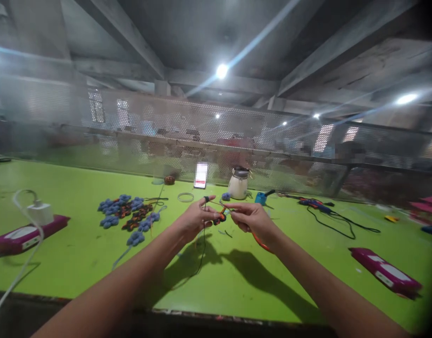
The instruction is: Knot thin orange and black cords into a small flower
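My left hand (198, 217) pinches a small black-and-orange crochet piece (220, 218) between thumb and fingers. Its index finger is stretched out with dark yarn wound round it, and a dark strand (204, 251) hangs down below. Close beside it, my right hand (249, 217) is closed on a thin crochet hook (223, 204), whose tip is at the piece. A curved red-orange strip (261, 244) shows under the right wrist; I cannot tell what it is. Left of my hands lie several blue crochet flowers (110, 221) and dark-and-orange crochet flowers (136, 218).
Behind my hands stand a phone (201, 175), a pale jug (238, 185) and a teal container (260, 198). Purple power strips lie left (31, 234) and right (385, 272); the left one has a white charger (40, 212). Dark yarn (318, 205) lies right. A perforated screen (181, 122) backs the green table (96, 267).
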